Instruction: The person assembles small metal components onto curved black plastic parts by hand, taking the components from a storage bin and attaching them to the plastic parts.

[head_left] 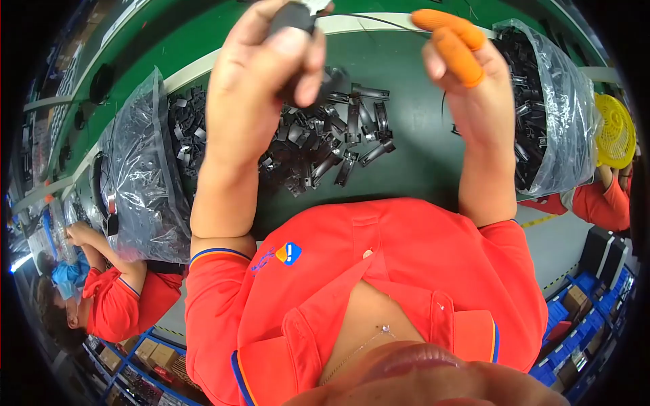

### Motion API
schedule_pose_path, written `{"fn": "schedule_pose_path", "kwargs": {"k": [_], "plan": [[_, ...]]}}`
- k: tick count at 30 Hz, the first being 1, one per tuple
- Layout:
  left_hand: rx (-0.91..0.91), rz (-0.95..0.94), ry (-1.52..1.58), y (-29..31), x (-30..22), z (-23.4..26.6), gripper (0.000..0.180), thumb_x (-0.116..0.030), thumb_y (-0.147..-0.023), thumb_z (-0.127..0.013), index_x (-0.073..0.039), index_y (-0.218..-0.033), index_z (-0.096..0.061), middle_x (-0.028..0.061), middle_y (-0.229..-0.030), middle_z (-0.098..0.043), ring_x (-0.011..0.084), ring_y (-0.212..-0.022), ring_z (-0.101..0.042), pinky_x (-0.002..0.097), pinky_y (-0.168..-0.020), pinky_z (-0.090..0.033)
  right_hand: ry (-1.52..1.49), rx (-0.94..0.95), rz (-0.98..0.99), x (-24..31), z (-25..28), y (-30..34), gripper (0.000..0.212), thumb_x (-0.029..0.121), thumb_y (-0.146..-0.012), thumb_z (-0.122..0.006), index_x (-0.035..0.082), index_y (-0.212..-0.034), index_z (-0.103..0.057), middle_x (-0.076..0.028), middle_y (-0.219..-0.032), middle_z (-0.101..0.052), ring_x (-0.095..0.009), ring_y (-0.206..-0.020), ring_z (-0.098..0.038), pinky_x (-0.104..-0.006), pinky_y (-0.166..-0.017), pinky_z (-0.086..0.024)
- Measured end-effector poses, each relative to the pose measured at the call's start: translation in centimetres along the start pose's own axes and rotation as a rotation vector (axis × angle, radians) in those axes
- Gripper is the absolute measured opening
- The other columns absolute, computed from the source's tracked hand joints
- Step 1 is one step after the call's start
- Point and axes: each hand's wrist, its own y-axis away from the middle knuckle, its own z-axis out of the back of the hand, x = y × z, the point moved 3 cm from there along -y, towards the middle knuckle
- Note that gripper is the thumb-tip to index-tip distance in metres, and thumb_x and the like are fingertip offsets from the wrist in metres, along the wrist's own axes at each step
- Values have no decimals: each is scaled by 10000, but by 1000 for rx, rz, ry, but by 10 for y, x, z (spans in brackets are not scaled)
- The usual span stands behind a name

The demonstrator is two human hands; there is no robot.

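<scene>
Raised at the top of the head view, my left hand [244, 95] is closed around a dark, rounded black part [291, 21]. A small whitish piece [315, 5] shows at its upper end; the exact kind is blurred. A thin black cable [376, 19] runs from there to my right hand [484, 101]. Two fingers of that hand wear orange finger cots [459, 57] and pinch the cable, whose loose end hangs below them. Under and between my hands, a pile of black plastic pieces [352, 122] lies loose on the green table [421, 135].
Clear plastic bags of small black parts lie open on both sides, one left [145, 176] and one right [558, 115]. A yellow basket [615, 132] is at far right. Co-workers in red shirts [118, 308] sit on either side. Blue shelving [575, 318] stands behind.
</scene>
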Motion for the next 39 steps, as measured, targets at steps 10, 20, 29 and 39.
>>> {"fn": "schedule_pose_path", "kwargs": {"k": [10, 20, 29, 39], "plan": [[121, 360, 551, 19, 16, 15, 360, -274, -947, -337, 38, -1073, -466, 18, -641, -457, 65, -430, -340, 200, -438, -290, 507, -410, 679, -9, 7, -15, 244, 70, -796, -622, -37, -1005, -558, -96, -967, -602, -157, -899, -551, -279, -841, -381], [-84, 217, 507, 14, 13, 15, 371, -286, -955, -284, 25, -1060, -457, 7, -644, -440, 65, -486, -360, 221, -503, -286, 734, 100, 146, -78, -26, 6, 146, 97, -797, -604, 24, -921, -621, -89, -878, -603, -202, -778, -587, -275, -690, -458], [42, 266, 521, 20, 9, 7, 366, -286, -954, -282, 26, -1006, -464, 29, -607, -433, 75, -438, -343, 214, -467, -302, 1195, 274, 259, -104, -28, 1, 243, 154, -705, -679, 51, -912, -605, -90, -894, -596, -292, -831, -547, -365, -736, -401], [-21, 319, 412, 19, 29, -6, 286, -232, -937, -362, 0, -1095, -421, 75, -855, -497, 167, -780, -475, 301, -761, -376, 370, -206, -81, -69, 44, -1, 317, 157, -863, -548, -15, -1126, -510, -93, -922, -617, -129, -821, -574, -242, -784, -430]]}}
